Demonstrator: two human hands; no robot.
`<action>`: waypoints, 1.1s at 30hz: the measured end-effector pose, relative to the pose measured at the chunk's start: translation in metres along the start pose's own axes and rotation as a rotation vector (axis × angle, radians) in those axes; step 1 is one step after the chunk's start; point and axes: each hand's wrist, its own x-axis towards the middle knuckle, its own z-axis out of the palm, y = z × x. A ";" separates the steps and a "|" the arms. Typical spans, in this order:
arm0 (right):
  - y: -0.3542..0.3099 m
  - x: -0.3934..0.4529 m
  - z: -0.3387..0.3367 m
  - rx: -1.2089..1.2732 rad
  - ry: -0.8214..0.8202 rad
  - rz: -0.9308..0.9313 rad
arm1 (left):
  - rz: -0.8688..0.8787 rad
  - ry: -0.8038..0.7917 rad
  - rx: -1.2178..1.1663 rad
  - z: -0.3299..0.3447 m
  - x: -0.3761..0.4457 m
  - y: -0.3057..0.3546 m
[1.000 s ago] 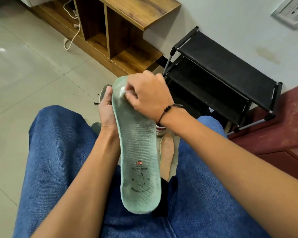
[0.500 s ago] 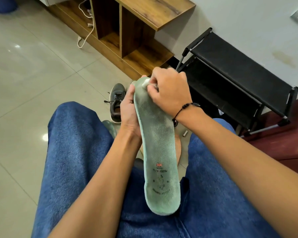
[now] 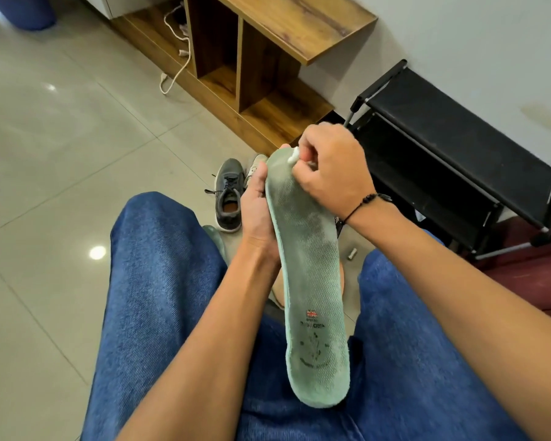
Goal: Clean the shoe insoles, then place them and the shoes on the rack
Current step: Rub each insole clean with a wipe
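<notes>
While left hand [image 3: 255, 211] still grips insole [image 3: 309, 281], right-hand fingers [image 3: 303, 167] keep pinching wipe [image 3: 294, 155].

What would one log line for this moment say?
left hand holds insole | right hand rubs white wipe on toe | rack unused

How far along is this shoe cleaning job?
Early. Nothing looks done: the black rack shows no shoes or insoles. In hand: the left hand holds the green insole, still grey with dirt, while the right hand rubs its toe with a white wipe. Left: the grey shoe waits on the floor.
</notes>
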 end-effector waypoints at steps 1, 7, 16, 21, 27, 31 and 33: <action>0.002 0.001 0.002 -0.030 0.028 -0.015 | 0.008 -0.006 -0.008 0.001 -0.001 0.001; -0.014 -0.020 0.007 0.090 -0.074 -0.044 | -0.012 0.032 -0.011 -0.003 0.005 0.005; -0.029 -0.043 -0.007 0.224 -0.162 0.046 | -0.024 0.054 -0.074 -0.002 0.009 0.005; -0.011 -0.010 0.004 0.040 -0.090 0.040 | -0.039 0.035 -0.008 0.002 0.003 -0.001; -0.013 0.003 0.009 0.089 -0.118 0.087 | -0.041 0.052 0.015 0.005 -0.001 0.004; -0.026 -0.013 0.002 0.295 -0.247 0.042 | 0.006 0.118 -0.047 0.004 0.000 0.010; -0.024 -0.011 0.001 0.290 -0.232 0.081 | -0.008 0.121 -0.018 0.006 -0.001 0.008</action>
